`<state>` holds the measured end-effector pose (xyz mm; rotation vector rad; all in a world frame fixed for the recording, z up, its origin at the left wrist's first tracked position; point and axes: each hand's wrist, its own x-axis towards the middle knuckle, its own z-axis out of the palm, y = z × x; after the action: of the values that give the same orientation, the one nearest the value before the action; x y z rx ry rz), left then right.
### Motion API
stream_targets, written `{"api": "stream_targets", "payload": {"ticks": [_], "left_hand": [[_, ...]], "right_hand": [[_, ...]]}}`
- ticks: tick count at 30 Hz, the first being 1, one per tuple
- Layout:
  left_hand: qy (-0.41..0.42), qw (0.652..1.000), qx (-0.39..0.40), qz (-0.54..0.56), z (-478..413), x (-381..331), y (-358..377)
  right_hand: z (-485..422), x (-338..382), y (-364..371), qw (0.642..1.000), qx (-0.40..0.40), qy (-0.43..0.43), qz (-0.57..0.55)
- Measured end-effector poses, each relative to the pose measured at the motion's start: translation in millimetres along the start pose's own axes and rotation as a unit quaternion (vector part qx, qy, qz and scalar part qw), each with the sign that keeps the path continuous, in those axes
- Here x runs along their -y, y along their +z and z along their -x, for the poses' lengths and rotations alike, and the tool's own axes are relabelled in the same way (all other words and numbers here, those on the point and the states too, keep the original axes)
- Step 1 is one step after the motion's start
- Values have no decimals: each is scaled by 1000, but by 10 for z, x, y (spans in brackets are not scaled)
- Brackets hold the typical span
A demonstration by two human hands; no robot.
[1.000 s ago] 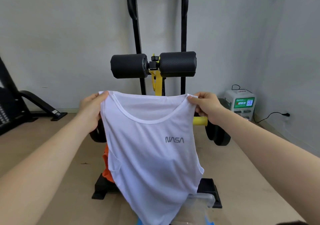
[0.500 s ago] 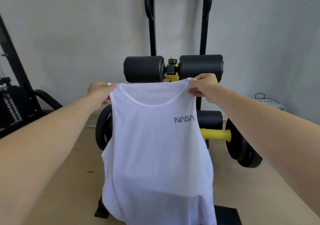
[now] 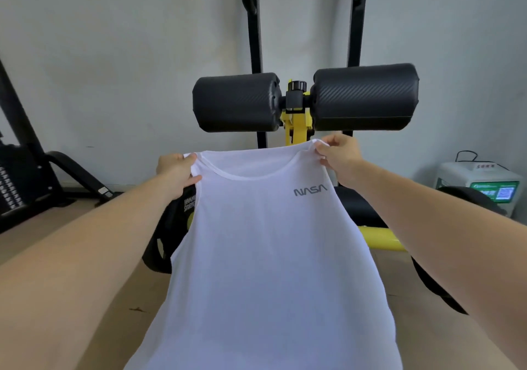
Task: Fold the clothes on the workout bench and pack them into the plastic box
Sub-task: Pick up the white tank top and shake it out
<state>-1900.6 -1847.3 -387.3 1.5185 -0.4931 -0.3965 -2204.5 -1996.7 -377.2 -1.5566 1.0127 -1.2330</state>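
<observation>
A white sleeveless top (image 3: 265, 255) with a grey NASA print hangs spread out in front of me, held up by its two shoulder straps. My left hand (image 3: 176, 173) pinches the left strap and my right hand (image 3: 339, 155) pinches the right strap. Behind the top stands the workout bench (image 3: 296, 124) with its yellow post and two black foam rollers. The top hides the bench seat, and neither the plastic box nor any other clothes are in view.
Black weight plates (image 3: 433, 281) and a yellow bar (image 3: 382, 238) sit behind the top on the right. A white device with a green screen (image 3: 482, 187) stands by the right wall. A black machine frame (image 3: 25, 175) fills the left edge. The floor is tan.
The view has tilted up and come closer, so the box and orange garment seen low down earlier are out of sight. Both hands still hold the top, now spread flatter.
</observation>
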Motion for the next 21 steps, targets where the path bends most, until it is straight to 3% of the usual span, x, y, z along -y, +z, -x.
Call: {"api": "stream_targets", "payload": {"ticks": [6,11,16,21], "left_hand": [[29,999,-1,-25,115,193,-37],[45,997,54,-31,630,98,-253],[37,990,116,-71,1151,76,-560],[51,979,139,-137,1526,151,-723]], "right_hand": [[126,-146,-109,999,40,11,12],[395,-105,-424,987,109,-19,116],[733,-43,-700,946,162,-98,265],[1084,-4,-871,904,207,-150,343]]}}
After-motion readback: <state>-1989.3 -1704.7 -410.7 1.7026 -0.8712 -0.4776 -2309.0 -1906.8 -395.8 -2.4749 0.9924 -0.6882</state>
